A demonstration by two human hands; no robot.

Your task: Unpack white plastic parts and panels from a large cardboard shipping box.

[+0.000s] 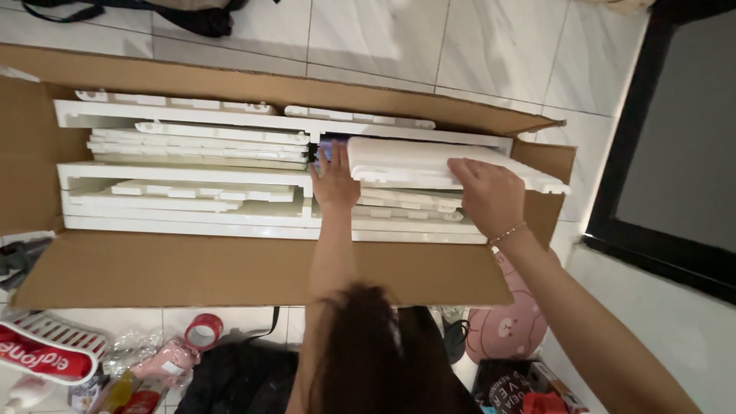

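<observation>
Both hands are lifting a white plastic panel (445,170) from the right half of the open cardboard box (253,268): left hand (334,180) gripping its left end, right hand (491,195) clamping its near edge, keeping it level.

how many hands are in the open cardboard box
2. The left hand rests at the inner end of the raised white panel; the right hand lies on its near edge. None seem hidden.
</observation>
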